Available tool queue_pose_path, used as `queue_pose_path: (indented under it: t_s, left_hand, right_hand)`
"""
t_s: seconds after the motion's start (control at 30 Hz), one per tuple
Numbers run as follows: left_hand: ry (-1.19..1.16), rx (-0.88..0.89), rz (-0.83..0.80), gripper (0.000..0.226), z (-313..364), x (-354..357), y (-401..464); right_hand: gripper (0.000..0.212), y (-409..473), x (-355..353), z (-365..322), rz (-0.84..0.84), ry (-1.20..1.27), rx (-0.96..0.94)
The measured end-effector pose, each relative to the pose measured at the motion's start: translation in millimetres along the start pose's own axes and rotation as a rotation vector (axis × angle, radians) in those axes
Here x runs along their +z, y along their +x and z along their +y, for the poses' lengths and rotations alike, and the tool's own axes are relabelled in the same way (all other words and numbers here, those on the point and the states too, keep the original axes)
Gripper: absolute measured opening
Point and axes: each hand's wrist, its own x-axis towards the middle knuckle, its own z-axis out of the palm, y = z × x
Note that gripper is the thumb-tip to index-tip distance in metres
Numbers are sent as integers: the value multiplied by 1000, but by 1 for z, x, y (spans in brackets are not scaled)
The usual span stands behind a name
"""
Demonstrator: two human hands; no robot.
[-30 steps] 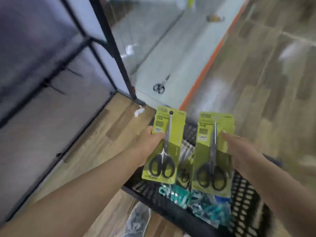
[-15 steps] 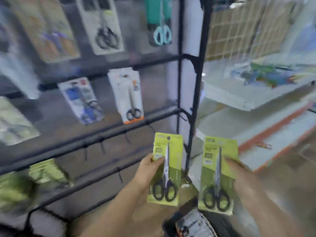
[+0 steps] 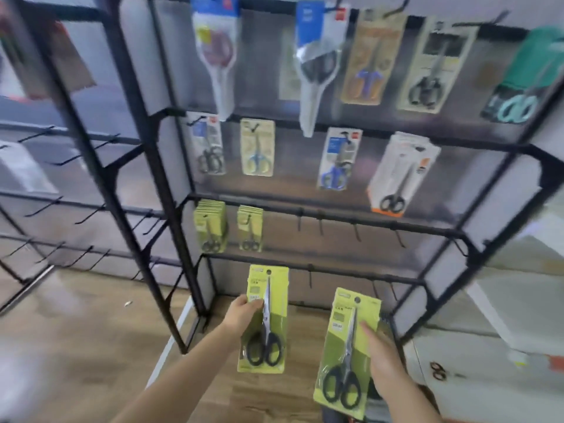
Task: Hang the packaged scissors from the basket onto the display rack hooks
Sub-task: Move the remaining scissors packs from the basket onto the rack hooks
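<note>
My left hand (image 3: 244, 312) grips a green card of black-handled scissors (image 3: 265, 322) by its left edge, held upright just below the lowest rail of the black display rack (image 3: 180, 190). My right hand (image 3: 381, 358) grips a second green scissors pack (image 3: 345, 352) by its right edge, lower and to the right. Two stacks of the same green packs (image 3: 210, 228) (image 3: 250, 228) hang on the third rail at its left end. Bare hooks (image 3: 355, 232) stick out along that rail to the right. The basket is almost out of view at the bottom edge.
Other packaged scissors (image 3: 393, 175) hang on the upper two rails. A second black rack with bare hooks (image 3: 76, 209) stands to the left. White shelving (image 3: 518, 315) is on the right. The floor is wood (image 3: 76, 346).
My view has swung up from the basket to the rack front. Both hands have carried their green packs up and toward the lower rails.
</note>
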Motion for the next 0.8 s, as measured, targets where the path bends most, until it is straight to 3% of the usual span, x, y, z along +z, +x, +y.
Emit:
queue_pose_path:
  t_s: [0.13,0.33,0.43,0.53,0.7,0.8]
  left_hand:
    - [-6,17,78,10,4,-49,6]
    - [22,89,102,8,33,-117,26]
    - [21,128,92,10,50,-141,36]
    - [-8,165,77,12,60,-156,46]
    - [-36,147,97,14,67,-162,69]
    - [-52,137,139,11,66,-153,87]
  right_hand:
    - [52,-6,53,-27,-49,-87,-38]
    - [45,-22,156,-70,-128,-161,-135]
    - [53,-19,197,-81,-137,-170,-139]
    - [69,-14,225,-90,-115,-173,-170]
    - [59,1,253,-100,-131,-266,-224]
    - [64,24,266,-101,-179,-316,-215]
